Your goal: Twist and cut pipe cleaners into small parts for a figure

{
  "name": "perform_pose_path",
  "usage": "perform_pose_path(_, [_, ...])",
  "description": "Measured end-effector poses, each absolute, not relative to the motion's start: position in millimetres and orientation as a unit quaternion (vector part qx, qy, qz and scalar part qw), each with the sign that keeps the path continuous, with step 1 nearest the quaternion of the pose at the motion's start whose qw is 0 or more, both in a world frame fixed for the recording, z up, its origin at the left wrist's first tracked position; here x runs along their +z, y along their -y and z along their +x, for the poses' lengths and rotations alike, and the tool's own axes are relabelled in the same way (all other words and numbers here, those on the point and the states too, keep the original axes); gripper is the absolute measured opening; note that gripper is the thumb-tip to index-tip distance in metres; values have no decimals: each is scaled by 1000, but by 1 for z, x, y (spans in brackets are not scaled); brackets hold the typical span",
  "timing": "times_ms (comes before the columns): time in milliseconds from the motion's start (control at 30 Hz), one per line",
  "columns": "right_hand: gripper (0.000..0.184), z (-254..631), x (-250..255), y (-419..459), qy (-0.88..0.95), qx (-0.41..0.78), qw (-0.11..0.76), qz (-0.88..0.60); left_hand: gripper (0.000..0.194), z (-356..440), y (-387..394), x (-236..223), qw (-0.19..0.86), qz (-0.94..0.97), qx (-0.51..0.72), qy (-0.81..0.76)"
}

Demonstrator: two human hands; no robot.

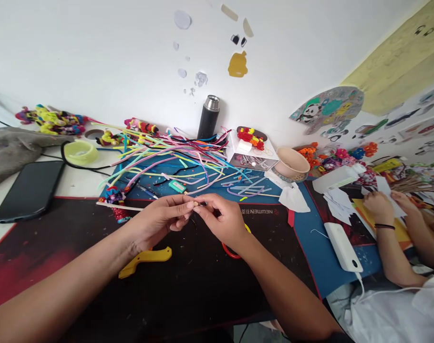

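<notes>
Above the black desk mat (202, 295), my two hands meet fingertip to fingertip. Between the thumb and fingers of my left hand (163, 216) is a tiny tan piece (195, 204), too small to name. My right hand (226, 221) pinches at the same spot, its fingers closed; what it grips there is hidden. Beneath my left wrist lies a yellow plastic handle (154, 256), partly covered by the arm. A red and yellow loop (231, 251) shows under my right wrist. Just beyond the hands is a small teal box (177, 186).
Loose coloured pipe cleaners (174, 157) spread behind the mat. A black flask (209, 119), a white box (254, 152) and a beige bowl (292, 163) stand near the wall. A phone (29, 190) lies left. At right, another person's hands (379, 207) work beside a white power bank (343, 247).
</notes>
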State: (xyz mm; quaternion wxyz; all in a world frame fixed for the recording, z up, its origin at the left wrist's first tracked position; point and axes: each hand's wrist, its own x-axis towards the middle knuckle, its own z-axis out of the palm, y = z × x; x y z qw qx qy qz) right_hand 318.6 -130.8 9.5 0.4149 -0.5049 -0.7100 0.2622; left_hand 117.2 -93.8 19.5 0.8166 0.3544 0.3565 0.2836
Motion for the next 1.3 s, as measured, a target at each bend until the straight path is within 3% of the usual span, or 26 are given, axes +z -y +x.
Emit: perform_pose_path(1300, [21, 323, -6, 148, 714, 281, 389, -511, 61, 123, 113, 12, 784, 392, 247, -413])
